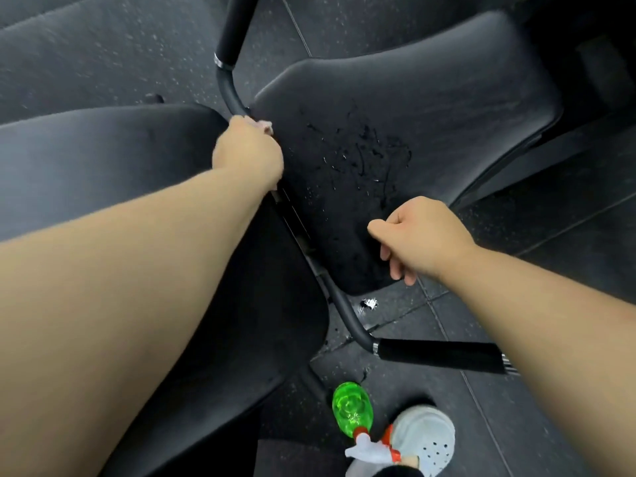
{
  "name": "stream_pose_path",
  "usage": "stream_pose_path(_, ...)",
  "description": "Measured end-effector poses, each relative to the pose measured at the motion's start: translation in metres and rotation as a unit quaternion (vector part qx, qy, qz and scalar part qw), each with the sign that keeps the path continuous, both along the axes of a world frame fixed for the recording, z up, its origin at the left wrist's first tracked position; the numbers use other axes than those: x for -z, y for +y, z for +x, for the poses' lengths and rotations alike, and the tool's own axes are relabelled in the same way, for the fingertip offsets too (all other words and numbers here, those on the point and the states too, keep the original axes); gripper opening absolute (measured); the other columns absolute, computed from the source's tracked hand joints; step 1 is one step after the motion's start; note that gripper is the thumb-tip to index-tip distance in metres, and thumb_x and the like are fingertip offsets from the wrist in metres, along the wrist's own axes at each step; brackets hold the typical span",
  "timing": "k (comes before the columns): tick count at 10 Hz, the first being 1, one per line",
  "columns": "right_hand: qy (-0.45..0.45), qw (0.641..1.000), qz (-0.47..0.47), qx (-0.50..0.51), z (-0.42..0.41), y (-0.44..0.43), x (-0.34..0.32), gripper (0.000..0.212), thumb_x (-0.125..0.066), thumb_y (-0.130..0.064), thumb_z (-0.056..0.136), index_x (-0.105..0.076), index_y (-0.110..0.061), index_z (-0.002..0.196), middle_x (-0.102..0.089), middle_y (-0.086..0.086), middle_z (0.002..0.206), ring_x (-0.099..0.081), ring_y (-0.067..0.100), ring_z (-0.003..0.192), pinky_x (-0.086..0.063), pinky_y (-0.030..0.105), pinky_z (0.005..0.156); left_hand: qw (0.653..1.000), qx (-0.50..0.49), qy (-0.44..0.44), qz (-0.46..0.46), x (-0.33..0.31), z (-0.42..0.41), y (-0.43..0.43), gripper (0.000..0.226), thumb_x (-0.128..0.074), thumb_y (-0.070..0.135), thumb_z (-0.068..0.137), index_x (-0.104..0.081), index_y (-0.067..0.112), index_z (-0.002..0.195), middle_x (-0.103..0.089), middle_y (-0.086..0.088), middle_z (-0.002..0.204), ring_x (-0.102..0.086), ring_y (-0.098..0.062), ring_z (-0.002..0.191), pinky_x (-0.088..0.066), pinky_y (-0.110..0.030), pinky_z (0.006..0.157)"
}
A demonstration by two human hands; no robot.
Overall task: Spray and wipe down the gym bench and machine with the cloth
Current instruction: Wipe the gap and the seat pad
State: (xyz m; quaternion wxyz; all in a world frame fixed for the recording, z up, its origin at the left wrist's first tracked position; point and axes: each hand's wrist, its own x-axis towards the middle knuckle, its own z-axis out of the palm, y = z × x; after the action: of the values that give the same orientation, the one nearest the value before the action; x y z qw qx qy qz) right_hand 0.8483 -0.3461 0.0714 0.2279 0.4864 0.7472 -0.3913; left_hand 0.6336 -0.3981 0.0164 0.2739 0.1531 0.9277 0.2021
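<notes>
Pale cloth [264, 125] shows in the left hand [247, 151], gripped at the wet black pad [413, 108]'s left edge beside the bar [229, 87]; right hand [426, 235] loosely curled, empty, over the pad's near end; green spray bottle [349, 409] lies on the near floor [516, 407].

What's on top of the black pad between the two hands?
Spray droplets sit wet on the pad. At its left edge the left hand covers a pale cloth, only a corner showing. The right hand is over the near edge; contact unclear.
</notes>
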Motion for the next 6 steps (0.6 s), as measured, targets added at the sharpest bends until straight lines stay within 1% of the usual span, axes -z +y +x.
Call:
stream_pose_path(1, -0.009, 1.000, -0.002, 0.003, -0.002, -0.001, -0.001, 0.040, -0.045, -0.027, 0.088, -0.064, -0.009, 0.058, -0.066, 0.005, 0.048, -0.062, 0.016, 0.040, -0.053, 0.027, 0.065, 0.995, 0.053, -0.038, -0.069, -0.006, 0.028, -0.010, 0.034, -0.052, 0.011, 0.094, -0.048, 0.011, 0.128, -0.057, -0.008, 0.127, -0.056, -0.031, 0.113, -0.044, -0.034, 0.082)
stream_pose_path(2, -0.013, 1.000, -0.004, 0.004, -0.003, 0.000, -0.002, 0.040, -0.044, -0.027, 0.088, -0.066, -0.009, 0.061, -0.066, 0.005, 0.050, -0.063, 0.016, 0.041, -0.055, 0.029, 0.068, 0.995, 0.031, -0.095, -0.029, -0.001, 0.056, -0.026, 0.037, -0.041, 0.013, 0.095, -0.042, 0.011, 0.133, -0.062, -0.008, 0.121, -0.060, -0.034, 0.107, -0.050, -0.039, 0.088)
stream_pose_path(3, -0.002, 1.000, -0.002, -0.005, 0.000, -0.001, 0.000, 0.039, -0.044, -0.027, 0.088, -0.067, -0.009, 0.063, -0.067, 0.004, 0.050, -0.062, 0.013, 0.041, -0.054, 0.028, 0.067, 0.991, 0.010, -0.128, -0.024, -0.008, 0.081, -0.037, 0.041, -0.037, 0.017, 0.100, -0.032, 0.012, 0.141, -0.067, -0.009, 0.112, -0.060, -0.028, 0.103, -0.044, -0.033, 0.079)
stream_pose_path(4, 0.012, 1.000, 0.011, -0.020, 0.005, -0.002, 0.003, 0.036, -0.044, -0.028, 0.087, -0.066, -0.010, 0.064, -0.068, 0.002, 0.052, -0.063, 0.013, 0.042, -0.047, 0.025, 0.059, 0.993, 0.027, -0.106, -0.048, -0.013, 0.110, -0.049, 0.041, -0.035, 0.025, 0.104, -0.032, 0.007, 0.140, -0.063, -0.013, 0.118, -0.057, -0.032, 0.110, -0.035, -0.032, 0.076)
stream_pose_path(5, 0.042, 0.998, 0.037, -0.030, 0.013, -0.008, 0.001, 0.034, -0.045, -0.026, 0.085, -0.067, -0.008, 0.068, -0.068, -0.001, 0.052, -0.064, 0.011, 0.045, -0.050, 0.026, 0.059, 0.991, 0.067, -0.091, -0.071, -0.017, 0.152, -0.068, 0.050, -0.035, 0.029, 0.104, -0.024, 0.009, 0.148, -0.063, -0.013, 0.119, -0.059, -0.031, 0.105, -0.037, -0.034, 0.074)
stream_pose_path(6, 0.071, 0.995, 0.056, -0.032, 0.027, -0.022, 0.007, 0.032, -0.046, -0.026, 0.082, -0.065, -0.003, 0.070, -0.068, 0.002, 0.053, -0.066, 0.016, 0.049, -0.057, 0.032, 0.062, 0.991, 0.033, -0.101, -0.078, -0.015, 0.164, -0.072, 0.055, -0.036, 0.029, 0.104, -0.017, 0.011, 0.152, -0.062, -0.012, 0.120, -0.058, -0.029, 0.101, -0.038, -0.035, 0.075)
